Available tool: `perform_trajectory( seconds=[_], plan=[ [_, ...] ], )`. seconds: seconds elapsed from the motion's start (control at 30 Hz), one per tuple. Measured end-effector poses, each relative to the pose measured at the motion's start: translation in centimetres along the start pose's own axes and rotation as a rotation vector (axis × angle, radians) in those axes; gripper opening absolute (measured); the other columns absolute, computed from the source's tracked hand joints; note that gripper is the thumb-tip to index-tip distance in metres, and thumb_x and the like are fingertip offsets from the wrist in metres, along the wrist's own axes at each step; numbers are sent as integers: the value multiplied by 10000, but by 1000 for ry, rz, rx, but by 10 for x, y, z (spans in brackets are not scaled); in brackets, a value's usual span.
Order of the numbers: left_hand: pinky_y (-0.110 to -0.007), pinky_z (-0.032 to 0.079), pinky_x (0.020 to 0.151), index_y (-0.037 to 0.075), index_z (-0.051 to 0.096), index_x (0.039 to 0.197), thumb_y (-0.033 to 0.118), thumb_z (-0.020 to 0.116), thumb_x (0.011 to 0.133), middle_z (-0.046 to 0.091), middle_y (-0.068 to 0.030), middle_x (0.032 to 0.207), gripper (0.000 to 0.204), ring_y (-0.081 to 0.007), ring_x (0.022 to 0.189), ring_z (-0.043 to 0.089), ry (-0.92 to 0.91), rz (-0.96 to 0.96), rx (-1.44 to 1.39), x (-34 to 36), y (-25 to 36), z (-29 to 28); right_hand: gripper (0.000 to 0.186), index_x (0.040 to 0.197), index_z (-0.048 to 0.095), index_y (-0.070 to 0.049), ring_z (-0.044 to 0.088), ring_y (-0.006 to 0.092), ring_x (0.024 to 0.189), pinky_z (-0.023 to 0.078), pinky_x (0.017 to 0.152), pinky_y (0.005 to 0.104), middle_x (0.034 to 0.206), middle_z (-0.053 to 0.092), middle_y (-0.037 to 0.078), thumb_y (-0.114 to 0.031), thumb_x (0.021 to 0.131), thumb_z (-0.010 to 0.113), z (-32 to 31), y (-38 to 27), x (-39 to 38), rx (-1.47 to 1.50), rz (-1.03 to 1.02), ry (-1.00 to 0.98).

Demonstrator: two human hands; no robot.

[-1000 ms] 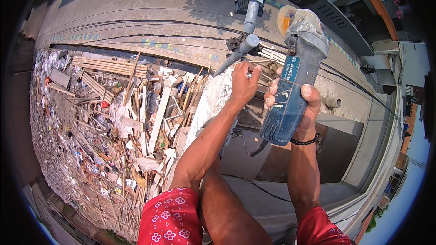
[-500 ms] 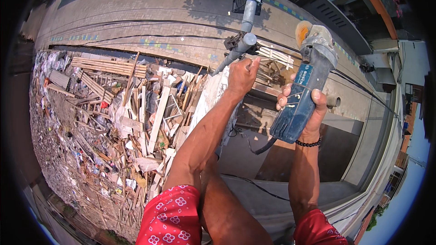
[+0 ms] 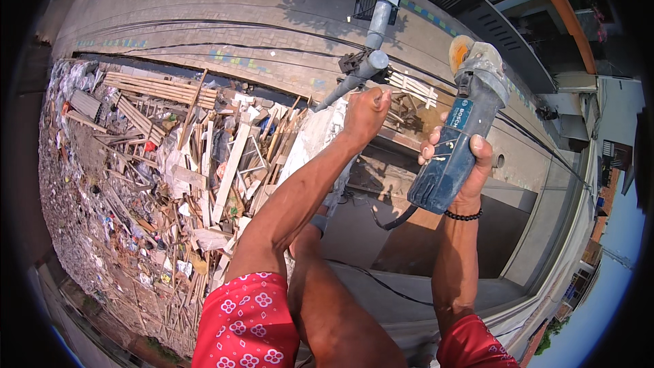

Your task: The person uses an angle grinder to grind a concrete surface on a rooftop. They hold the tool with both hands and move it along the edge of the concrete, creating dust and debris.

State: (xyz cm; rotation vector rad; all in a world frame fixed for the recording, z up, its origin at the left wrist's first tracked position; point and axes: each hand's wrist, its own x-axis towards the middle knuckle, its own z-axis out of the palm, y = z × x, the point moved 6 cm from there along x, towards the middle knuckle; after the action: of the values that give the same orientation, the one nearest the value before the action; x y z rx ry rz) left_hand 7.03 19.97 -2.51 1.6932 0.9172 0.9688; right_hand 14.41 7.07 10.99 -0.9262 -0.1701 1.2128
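My right hand (image 3: 471, 184) is wrapped around the blue body of an angle grinder (image 3: 446, 157). The grinder stands nearly upright, with its scuffed grey head at the top and an orange-brown disc (image 3: 461, 54) at the upper left. Its black cord (image 3: 398, 219) curves away from the lower end. My left hand (image 3: 368, 116) is closed in a fist just below the grey pole (image 3: 373, 63), above the white wall top (image 3: 315, 140). The fingers' undersides are hidden, so I cannot make out what they hold.
Dark cables (image 3: 259, 25) run past the pole over a paved street (image 3: 204, 7). Down on the left lies a heap of wooden boards (image 3: 231, 167) and rubbish. A ledge with a dark cable (image 3: 381, 283) is at the lower right. My bare leg (image 3: 334, 307) is between my arms.
The whole view has tilted and shifted slightly. Both hands keep about the same pose, the right with the grinder, the left in a fist near the pole. More of my lower leg shows.
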Motion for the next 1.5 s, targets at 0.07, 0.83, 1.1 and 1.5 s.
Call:
perform_trajectory(
  seconds=[0.07,0.83,1.1,1.5],
  plan=[
    [-422,411,549,-17,520,739,165,655,859,517,-226,639,256,-387,582,513,-118,-60,-14,-4,-4,-1,568,1193,493,-2,659,305,759,583,658,402,892,624,172,-340,760,640,1,0,0,-20,6,-3],
    [-374,486,693,-43,558,1065,200,589,896,626,-156,819,297,-249,735,610,-473,-605,398,-325,38,-263,406,1016,555,33,663,204,681,572,572,295,833,647,139,-267,769,671,-61,-83,-136,-297,-41,205],
    [-353,468,691,-52,552,1041,294,578,917,609,-127,818,369,-215,733,567,-731,-844,456,-415,37,-340,397,1015,519,17,649,169,660,553,563,289,814,617,110,-284,801,663,-83,-157,-230,-600,31,489],
    [-348,437,714,-65,543,1018,397,512,970,581,-105,859,465,-191,766,535,-339,-189,387,-181,157,-279,487,1038,567,50,615,177,654,529,559,339,833,583,108,-293,722,709,-74,-228,-395,-757,6,879]
  ],
)
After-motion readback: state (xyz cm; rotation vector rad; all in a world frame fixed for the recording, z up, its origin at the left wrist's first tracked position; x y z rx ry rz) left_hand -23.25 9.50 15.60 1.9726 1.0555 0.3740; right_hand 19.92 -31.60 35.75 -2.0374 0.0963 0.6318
